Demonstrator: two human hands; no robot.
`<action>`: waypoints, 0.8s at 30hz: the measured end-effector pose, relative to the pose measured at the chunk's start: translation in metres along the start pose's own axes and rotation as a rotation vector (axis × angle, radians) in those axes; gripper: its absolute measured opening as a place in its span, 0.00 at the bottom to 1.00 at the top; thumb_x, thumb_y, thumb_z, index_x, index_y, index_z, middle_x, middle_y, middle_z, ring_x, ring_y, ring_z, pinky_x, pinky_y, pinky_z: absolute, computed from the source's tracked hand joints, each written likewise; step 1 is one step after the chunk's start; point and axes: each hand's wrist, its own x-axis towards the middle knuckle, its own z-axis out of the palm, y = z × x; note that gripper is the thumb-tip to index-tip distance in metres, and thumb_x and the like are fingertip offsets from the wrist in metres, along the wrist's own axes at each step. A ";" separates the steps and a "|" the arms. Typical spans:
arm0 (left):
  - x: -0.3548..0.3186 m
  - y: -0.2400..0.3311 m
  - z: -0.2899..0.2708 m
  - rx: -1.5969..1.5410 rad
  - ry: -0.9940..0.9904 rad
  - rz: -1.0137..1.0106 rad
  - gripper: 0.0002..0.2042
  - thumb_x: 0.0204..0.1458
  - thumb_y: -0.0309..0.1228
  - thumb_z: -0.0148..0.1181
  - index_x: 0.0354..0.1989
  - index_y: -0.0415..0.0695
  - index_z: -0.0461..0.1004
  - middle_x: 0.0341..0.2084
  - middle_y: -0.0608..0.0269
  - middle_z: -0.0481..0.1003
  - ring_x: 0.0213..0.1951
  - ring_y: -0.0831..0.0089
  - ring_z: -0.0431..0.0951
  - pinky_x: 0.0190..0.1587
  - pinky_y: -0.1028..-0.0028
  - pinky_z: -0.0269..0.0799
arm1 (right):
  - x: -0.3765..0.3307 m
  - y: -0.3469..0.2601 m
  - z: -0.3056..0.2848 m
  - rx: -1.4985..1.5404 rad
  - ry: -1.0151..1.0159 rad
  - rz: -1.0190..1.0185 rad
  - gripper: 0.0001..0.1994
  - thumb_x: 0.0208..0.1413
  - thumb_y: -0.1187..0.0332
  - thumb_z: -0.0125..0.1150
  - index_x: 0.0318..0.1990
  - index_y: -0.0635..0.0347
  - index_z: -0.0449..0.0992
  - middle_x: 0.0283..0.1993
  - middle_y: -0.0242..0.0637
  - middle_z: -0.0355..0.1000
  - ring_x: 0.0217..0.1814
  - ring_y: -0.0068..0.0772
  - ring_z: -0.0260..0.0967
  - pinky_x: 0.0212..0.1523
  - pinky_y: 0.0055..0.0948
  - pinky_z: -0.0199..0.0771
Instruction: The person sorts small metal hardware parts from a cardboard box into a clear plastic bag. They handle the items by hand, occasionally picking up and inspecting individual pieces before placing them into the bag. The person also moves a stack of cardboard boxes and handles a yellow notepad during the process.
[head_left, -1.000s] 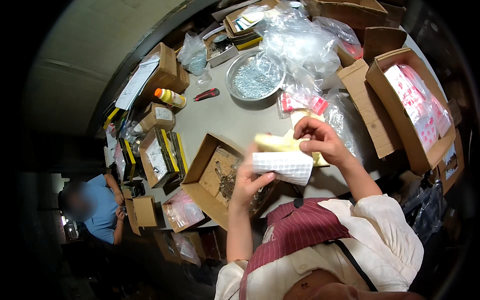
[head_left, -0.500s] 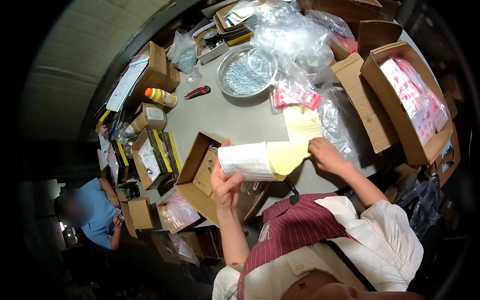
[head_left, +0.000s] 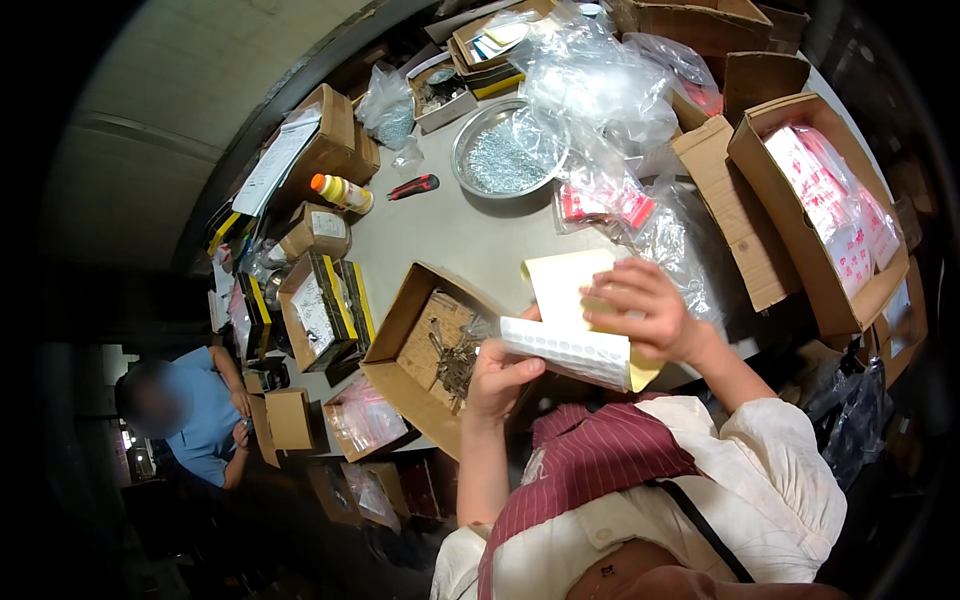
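Note:
My left hand (head_left: 500,378) is closed on the left end of a curled sheet of stickers (head_left: 568,348), white with rows of round labels and yellow backing. Yellow backing paper (head_left: 558,285) stretches out beyond the curl, over the table. My right hand (head_left: 655,315) is at the sheet's right side, its fingers bent over the yellow paper and a little blurred; its thumb is mostly hidden. Under and left of my left hand stands an open cardboard box (head_left: 410,375) with thin metal pieces (head_left: 455,360) inside.
A metal bowl of small metal parts (head_left: 510,150), a red-black utility knife (head_left: 413,187) and a yellow bottle (head_left: 342,193) stand farther back. Plastic bags (head_left: 600,75) heap behind. At right is a carton of red-printed packets (head_left: 830,200). A person in blue (head_left: 205,410) works at left.
The sticker sheet has tilted and shifted right, showing its round labels. My right hand has moved from the paper's right edge onto its yellow side. More of the box's contents shows.

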 end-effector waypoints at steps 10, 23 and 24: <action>-0.013 -0.034 -0.013 0.004 0.305 0.211 0.11 0.54 0.20 0.64 0.45 0.32 0.79 0.38 0.59 0.81 0.38 0.74 0.79 0.43 0.76 0.73 | -0.012 -0.007 0.020 1.286 0.237 0.828 0.34 0.48 0.62 0.65 0.64 0.64 0.69 0.75 0.50 0.53 0.75 0.40 0.54 0.73 0.41 0.51; -0.019 -0.029 -0.022 -0.174 0.140 0.182 0.14 0.48 0.18 0.66 0.45 0.32 0.80 0.42 0.54 0.82 0.45 0.67 0.81 0.54 0.69 0.72 | -0.030 0.005 0.031 0.884 -0.034 0.499 0.11 0.52 0.83 0.57 0.42 0.68 0.79 0.43 0.44 0.78 0.46 0.31 0.76 0.47 0.28 0.74; -0.016 -0.031 -0.026 -0.177 0.175 0.231 0.14 0.48 0.18 0.66 0.45 0.32 0.80 0.42 0.54 0.82 0.45 0.67 0.81 0.54 0.69 0.71 | -0.029 0.000 0.033 0.909 -0.042 0.430 0.07 0.52 0.82 0.58 0.37 0.67 0.78 0.39 0.44 0.76 0.41 0.33 0.75 0.44 0.30 0.73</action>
